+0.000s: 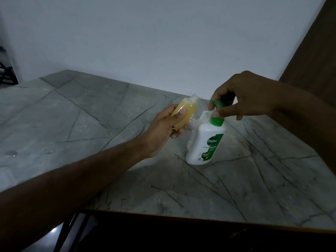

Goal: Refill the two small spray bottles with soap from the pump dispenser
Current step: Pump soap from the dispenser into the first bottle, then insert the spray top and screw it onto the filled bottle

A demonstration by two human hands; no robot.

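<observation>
**Line up the neck before pumping**

A spray bottle (183,113), amber-filled, is gripped tilted in the left hand (163,131). The pump (218,104) on the dispenser (207,142) is pinched by the right hand (241,97). The neck should be brought under the spout first.

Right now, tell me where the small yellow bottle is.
In the head view the small yellow bottle sits centre frame, held tilted above the marble table by the left hand, just left of the pump dispenser.
</observation>
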